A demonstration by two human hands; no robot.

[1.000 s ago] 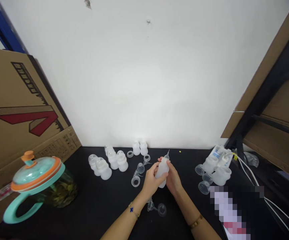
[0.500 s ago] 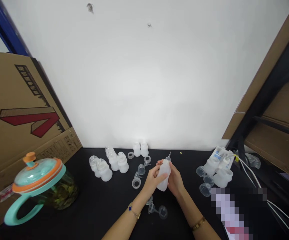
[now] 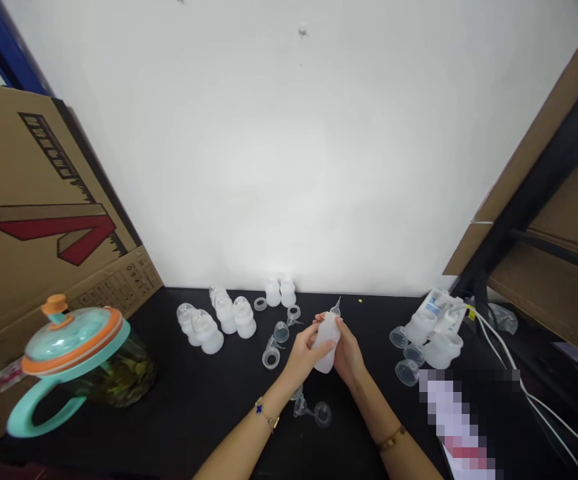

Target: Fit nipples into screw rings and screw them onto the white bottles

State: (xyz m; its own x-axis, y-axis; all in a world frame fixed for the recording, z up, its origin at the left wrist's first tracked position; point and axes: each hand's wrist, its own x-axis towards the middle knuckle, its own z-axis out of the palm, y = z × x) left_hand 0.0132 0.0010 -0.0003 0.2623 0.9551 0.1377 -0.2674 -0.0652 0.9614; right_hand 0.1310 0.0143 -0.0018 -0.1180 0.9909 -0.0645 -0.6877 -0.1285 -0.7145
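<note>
Both of my hands hold one small white plastic bottle [image 3: 327, 339] with a thin clear pointed tip, tilted above the black table [image 3: 209, 413]. My left hand [image 3: 303, 357] wraps the bottle's left side and my right hand [image 3: 349, 353] closes on its right side near the neck. Clear funnel-like parts [image 3: 313, 411] lie just in front of my wrists. More clear rings and cups [image 3: 275, 347] lie left of my hands.
Several finished white bottles [image 3: 219, 323] stand at the back left, two more [image 3: 279, 292] by the wall. White bottles and clear cups [image 3: 426, 340] lie at the right beside white cables [image 3: 523, 393]. A teal and orange jug [image 3: 76, 367] and a cardboard box [image 3: 33, 213] stand on the left; a dark shelf frame [image 3: 533, 200] on the right.
My hands and the bottle stay together in nearly the same place; the view has shifted slightly, and my fingers have adjusted a little around the bottle.
</note>
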